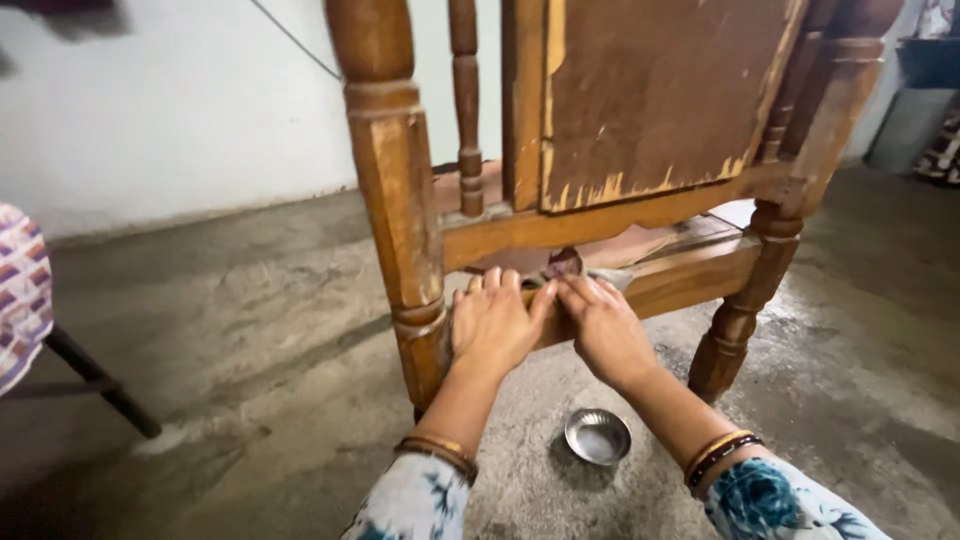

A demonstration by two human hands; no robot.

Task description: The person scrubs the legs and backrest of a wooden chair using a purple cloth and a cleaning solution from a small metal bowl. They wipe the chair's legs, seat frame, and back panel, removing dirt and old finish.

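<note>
Rough concrete floor (250, 320) and a pale wall surround us. On the floor stands the wooden chair (600, 150), seen from behind; we judge it heavy and rigid, best gripped at a turned leg or the seat rail, while its chipped back panel (660, 90) looks fragile. Our left hand (492, 325) lies flat on the rear seat rail (690, 280), fingers spread, grasping nothing. Our right hand (605, 330) rests beside it, fingers extended toward a small dark purple piece (562, 264) at the rail; whether they pinch it, we cannot tell. Below sits a small steel bowl (597, 436).
</note>
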